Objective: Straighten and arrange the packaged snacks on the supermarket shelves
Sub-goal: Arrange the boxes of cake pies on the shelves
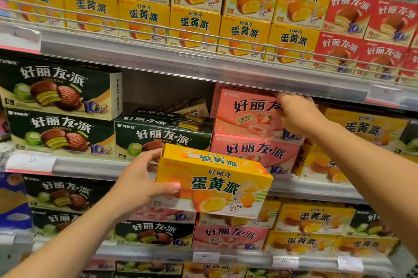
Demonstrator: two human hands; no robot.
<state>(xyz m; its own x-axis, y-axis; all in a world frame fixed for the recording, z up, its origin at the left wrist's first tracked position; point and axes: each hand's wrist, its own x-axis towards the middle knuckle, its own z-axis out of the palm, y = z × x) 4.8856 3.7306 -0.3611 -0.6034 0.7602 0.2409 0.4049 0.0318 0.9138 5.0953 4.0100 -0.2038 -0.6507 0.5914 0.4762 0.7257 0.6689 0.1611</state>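
A person faces supermarket shelves stacked with boxed snack cakes, both bare arms reaching forward. The left hand [144,183] grips a yellow box [214,181] by its left end, thumb curled across the front face and fingers wrapped behind; the box is held in the air in front of the shelves, slightly tilted, level with the edge of the middle shelf [90,165]. The right hand [298,114] reaches higher and holds the right end of the upper pink box [246,112], fingers curled over its top right corner just under the shelf above. That pink box sits on a second pink box [255,153] on the middle shelf. To the left of the pink stack lies a dark green box [162,136], with more green boxes tipped loosely behind it and a gap above. Further left, two dark green boxes [61,108] are stacked neatly. To the right of the pink stack are more yellow boxes [362,128]. The top shelf [158,55] holds rows of yellow boxes behind a wire rail, then red boxes [362,35] at the far right. Lower shelves carry green, pink and yellow boxes with white price tags [205,257] along the edge.
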